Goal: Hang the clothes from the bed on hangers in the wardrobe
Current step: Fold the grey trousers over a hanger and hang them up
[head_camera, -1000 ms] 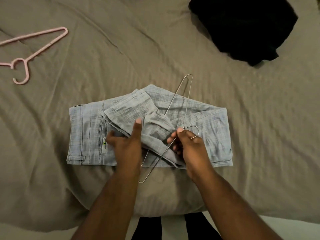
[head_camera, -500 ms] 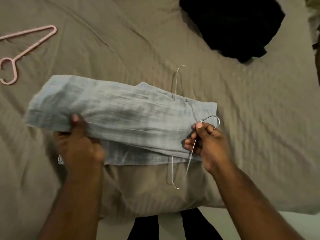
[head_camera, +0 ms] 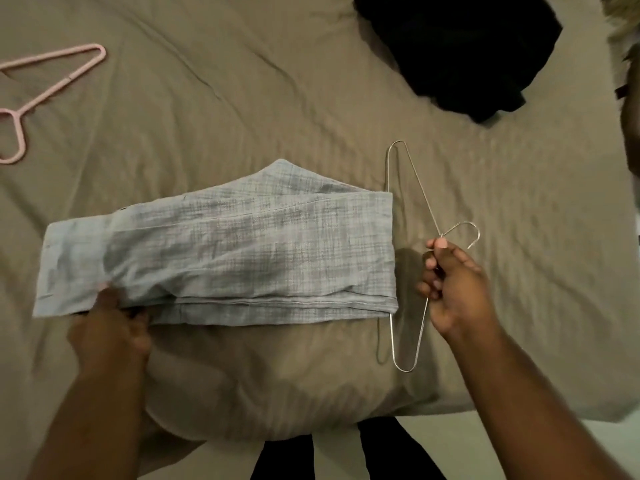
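Observation:
Folded light blue trousers (head_camera: 221, 251) lie across the middle of the bed, draped over the bar of a silver wire hanger (head_camera: 412, 188). The hanger sticks out at the trousers' right end, its hook pointing right. My right hand (head_camera: 450, 282) grips the hanger just below the hook. My left hand (head_camera: 110, 323) holds the lower left edge of the trousers, fingers tucked under the cloth.
A pink plastic hanger (head_camera: 45, 91) lies at the far left on the taupe bedsheet (head_camera: 242, 81). A black garment (head_camera: 460, 50) is heaped at the upper right. The bed's near edge runs along the bottom, with dark-clad legs (head_camera: 287, 455) below it.
The trousers have been spread out to the left over the hanger bar. My right hand has pulled the hanger to the right, so most of it now shows beyond the trousers.

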